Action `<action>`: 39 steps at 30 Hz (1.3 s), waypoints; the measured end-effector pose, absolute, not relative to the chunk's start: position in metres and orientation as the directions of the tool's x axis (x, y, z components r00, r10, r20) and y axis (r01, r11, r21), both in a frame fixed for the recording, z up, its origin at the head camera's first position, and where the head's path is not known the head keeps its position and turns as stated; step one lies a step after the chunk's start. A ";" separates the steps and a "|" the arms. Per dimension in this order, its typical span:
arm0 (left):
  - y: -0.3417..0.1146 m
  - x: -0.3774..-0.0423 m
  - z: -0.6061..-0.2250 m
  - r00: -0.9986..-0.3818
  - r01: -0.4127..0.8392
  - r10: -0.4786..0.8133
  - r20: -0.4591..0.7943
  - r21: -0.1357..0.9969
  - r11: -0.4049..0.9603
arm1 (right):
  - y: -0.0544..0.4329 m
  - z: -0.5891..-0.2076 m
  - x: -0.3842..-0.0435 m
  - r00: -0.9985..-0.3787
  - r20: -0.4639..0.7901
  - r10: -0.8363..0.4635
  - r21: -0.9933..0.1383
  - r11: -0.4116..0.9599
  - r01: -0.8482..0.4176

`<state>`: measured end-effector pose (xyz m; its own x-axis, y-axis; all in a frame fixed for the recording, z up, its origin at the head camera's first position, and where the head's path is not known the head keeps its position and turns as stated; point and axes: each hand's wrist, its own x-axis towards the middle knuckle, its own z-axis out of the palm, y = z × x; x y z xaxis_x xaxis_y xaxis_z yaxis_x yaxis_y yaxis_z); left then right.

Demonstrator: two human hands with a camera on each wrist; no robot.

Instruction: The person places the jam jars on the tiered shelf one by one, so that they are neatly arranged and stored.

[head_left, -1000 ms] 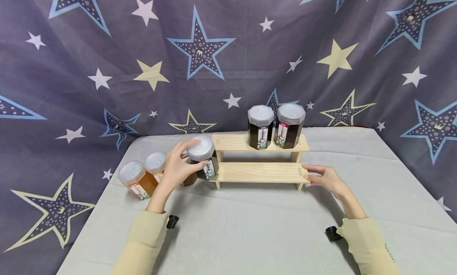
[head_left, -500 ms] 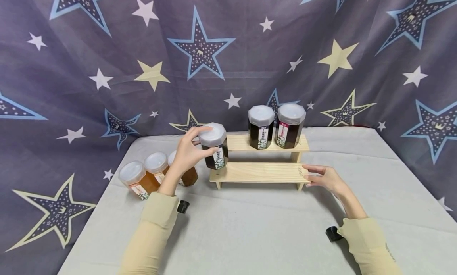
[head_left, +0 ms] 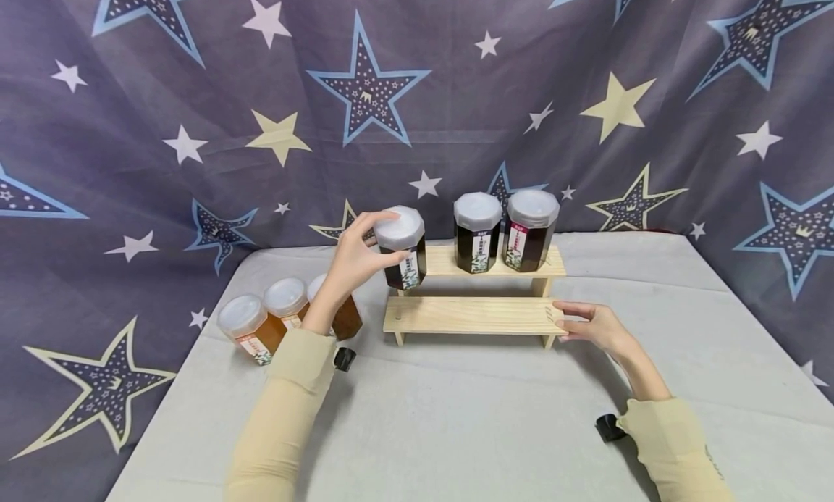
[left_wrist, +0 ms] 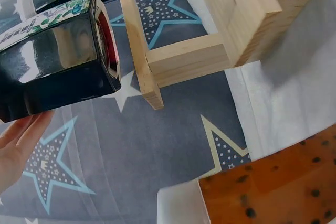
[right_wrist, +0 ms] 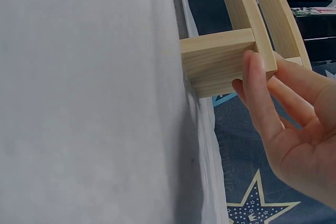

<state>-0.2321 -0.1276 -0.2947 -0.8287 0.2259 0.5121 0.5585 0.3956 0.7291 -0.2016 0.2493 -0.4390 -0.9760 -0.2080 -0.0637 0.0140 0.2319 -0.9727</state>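
Note:
My left hand (head_left: 355, 263) grips a dark jar (head_left: 405, 250) with a white lid, fingers and thumb on either side of it. In the head view the jar overlaps the left end of the upper step of a two-step wooden rack (head_left: 476, 315). The left wrist view shows the dark jar (left_wrist: 58, 59) raised beside the rack's upper board (left_wrist: 137, 40). My right hand (head_left: 596, 327) pinches the right end of the lower step; in the right wrist view thumb and fingers close round the board's corner (right_wrist: 262, 59). Two dark jars (head_left: 477, 234) (head_left: 531, 230) stand on the upper step's right half.
Several amber-brown jars with white lids stand left of the rack, among them a honey-coloured jar (head_left: 250, 328) and a browner jar (head_left: 347, 317). A light cloth (head_left: 469, 415) covers the table. Behind it hangs a star-patterned curtain (head_left: 449, 111).
My left hand has carried the dark jar up and to the right, from beside the rack's lower step to the upper step's left end. The right hand has kept its place.

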 end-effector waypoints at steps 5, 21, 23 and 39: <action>-0.122 -0.243 -0.294 -0.849 0.528 0.237 0.472 0.746 0.407 | 0.249 -0.439 -0.201 -0.976 -0.063 -0.209 -0.972 0.233 0.013; -0.116 -0.291 -0.314 -0.844 0.534 0.295 0.448 0.755 0.381 | 0.249 -0.439 -0.202 -0.975 -0.062 -0.213 -0.971 0.237 0.010; -0.115 -0.295 -0.318 -0.839 0.541 0.299 0.455 0.755 0.370 | 0.249 -0.439 -0.202 -0.975 -0.061 -0.213 -0.972 0.234 0.010; -0.106 -0.291 -0.307 -0.859 0.439 0.379 0.343 0.875 0.203 | 0.250 -0.439 -0.202 -0.974 -0.062 -0.217 -0.972 0.236 0.010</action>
<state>-0.2912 -0.1060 -0.3073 -0.8595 0.3792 0.3428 0.4386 0.2028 0.8755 -0.2023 0.2496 -0.4390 -0.9743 -0.2166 -0.0624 0.0097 0.2361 -0.9717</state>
